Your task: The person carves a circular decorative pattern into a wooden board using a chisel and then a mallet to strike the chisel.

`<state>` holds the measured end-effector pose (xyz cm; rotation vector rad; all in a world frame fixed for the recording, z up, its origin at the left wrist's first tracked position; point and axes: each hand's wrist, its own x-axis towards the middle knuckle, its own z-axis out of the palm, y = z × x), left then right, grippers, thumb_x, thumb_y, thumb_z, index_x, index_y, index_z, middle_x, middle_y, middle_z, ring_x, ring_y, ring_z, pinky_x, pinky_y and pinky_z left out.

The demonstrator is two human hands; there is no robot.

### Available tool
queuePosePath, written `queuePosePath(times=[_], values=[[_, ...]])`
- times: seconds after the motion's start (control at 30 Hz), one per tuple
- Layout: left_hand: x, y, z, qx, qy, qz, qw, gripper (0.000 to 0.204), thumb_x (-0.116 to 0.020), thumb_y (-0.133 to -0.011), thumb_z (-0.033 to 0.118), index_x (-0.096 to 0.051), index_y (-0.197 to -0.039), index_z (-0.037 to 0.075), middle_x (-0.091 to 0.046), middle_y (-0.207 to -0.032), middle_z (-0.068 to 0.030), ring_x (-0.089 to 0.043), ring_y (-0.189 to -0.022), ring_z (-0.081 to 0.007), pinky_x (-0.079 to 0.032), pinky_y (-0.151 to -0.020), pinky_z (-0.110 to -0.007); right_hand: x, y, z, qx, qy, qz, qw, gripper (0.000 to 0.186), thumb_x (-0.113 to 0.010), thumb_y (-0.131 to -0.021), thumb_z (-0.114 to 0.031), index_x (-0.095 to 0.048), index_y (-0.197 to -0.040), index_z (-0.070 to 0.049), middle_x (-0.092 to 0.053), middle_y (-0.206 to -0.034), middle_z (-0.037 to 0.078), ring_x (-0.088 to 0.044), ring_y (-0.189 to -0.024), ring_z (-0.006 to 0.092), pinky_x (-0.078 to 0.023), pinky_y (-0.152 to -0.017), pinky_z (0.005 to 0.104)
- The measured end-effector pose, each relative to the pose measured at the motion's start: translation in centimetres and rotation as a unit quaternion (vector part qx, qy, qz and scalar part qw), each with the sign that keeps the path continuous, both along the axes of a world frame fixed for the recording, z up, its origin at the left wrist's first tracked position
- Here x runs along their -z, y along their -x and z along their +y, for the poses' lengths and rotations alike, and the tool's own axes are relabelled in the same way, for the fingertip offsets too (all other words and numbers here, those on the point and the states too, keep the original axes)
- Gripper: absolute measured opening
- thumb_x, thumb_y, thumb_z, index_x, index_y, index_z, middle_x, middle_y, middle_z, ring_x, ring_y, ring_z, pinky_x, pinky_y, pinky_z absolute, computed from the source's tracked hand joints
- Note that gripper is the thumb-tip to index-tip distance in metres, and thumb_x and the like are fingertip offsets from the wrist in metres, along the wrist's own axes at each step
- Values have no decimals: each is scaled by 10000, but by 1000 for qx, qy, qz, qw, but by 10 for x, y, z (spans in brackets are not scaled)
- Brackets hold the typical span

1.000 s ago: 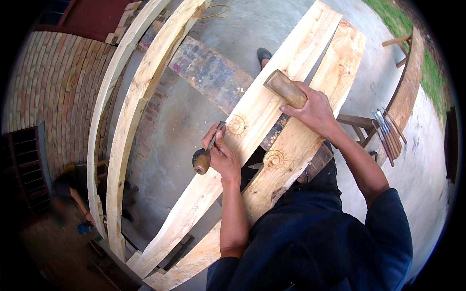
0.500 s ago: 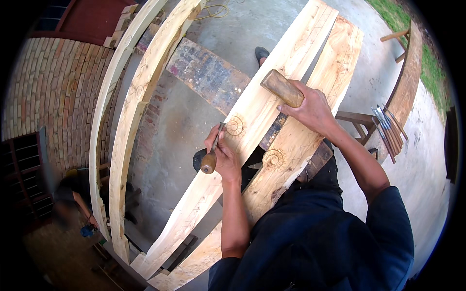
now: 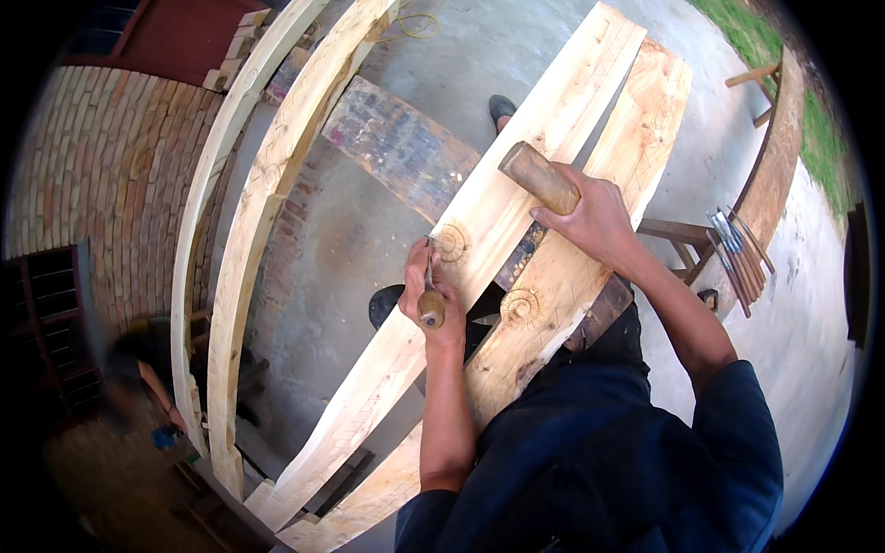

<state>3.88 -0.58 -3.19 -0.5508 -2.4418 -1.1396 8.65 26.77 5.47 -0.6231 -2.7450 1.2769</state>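
The left hand grips a brown-handled metal chisel, its tip at the edge of a round spiral carving on a long pale wooden beam. The right hand holds a brown cylindrical wooden mallet above the beam. Farther right, slim metal tools lie on a brown wooden tabletop.

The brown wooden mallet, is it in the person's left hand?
No, the right hand grips the mallet, while the left hand holds a brown wooden-handled chisel.

The left hand and right hand are held forward, apart, both with fingers curled.
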Motion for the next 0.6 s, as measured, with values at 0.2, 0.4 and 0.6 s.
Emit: queuePosePath(times=[0.2, 0.4, 0.6], values=[[-31, 0, 12, -21, 126, 61, 990, 361, -752, -777, -66, -690, -1109, 61, -765, -1234, -151, -742, -685, -279, -586, -588, -374, -39, -35, -23, -54, -119, 322, 938, 665, -944, -801, -166, -621, -1372, -55, -770, -1101, 204, -788, -918, 336, -634, -815, 399], [-33, -3, 12, -58, 173, 67, 981, 336, -761, -768, -45, -678, -1064, 91, -761, -1208, -131, -735, -662, -257, -594, -591, -376, -67, -64, -39, -130, -156, 492, 847, 940, -972, -820, -111, -406, -1569, -154, -691, -1136, 147, -736, -914, 326, -618, -760, 419], [-33, -1, 19, -43, 167, 45, 984, 285, -746, -817, -28, -675, -1061, 102, -754, -1204, -118, -749, -703, -263, -601, -603, -373, -43, -34, -39, -140, -295, 359, 874, 244, -799, -906, -113, -746, -1140, -69, -746, -1086, 137, -715, -915, 314, -570, -803, 401]])
